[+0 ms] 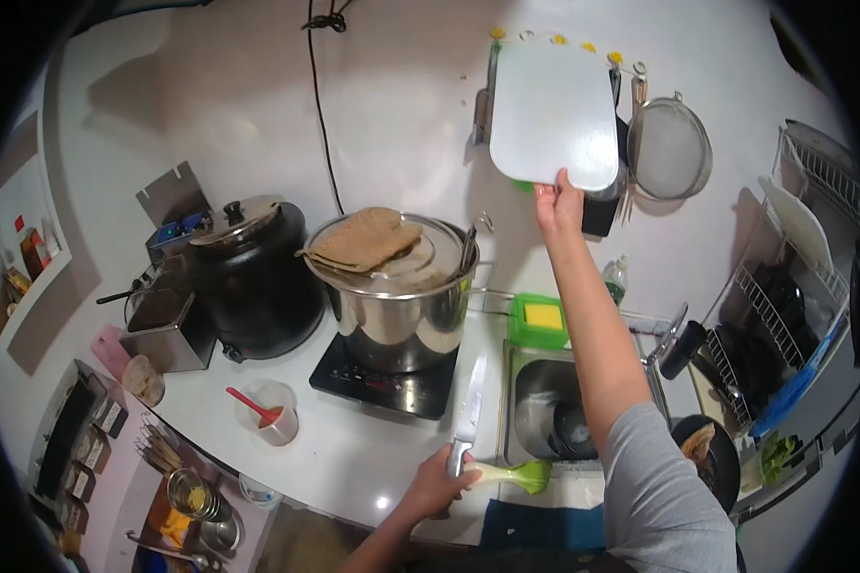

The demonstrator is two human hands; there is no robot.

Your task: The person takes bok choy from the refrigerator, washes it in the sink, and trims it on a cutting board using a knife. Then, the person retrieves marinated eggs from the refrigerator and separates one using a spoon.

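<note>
My right hand [560,202] is raised toward the wall, its fingers closed on the lower edge of a white cutting board [554,115]. The board is in front of the hanging utensils. Low in the view, my left hand [435,487] grips the handle of a knife [469,411], whose blade points up and away over the counter. The same hand also holds a pale green leafy vegetable [506,475], with its leafy end toward the sink [511,411].
A steel pot [397,320] with a cloth [368,239] on its lid stands on a black induction cooker [382,380]. Left are a black pot [253,286] and a cup with a red spoon [275,420]. A strainer [671,148] hangs right; a dish rack [764,306] stands beyond.
</note>
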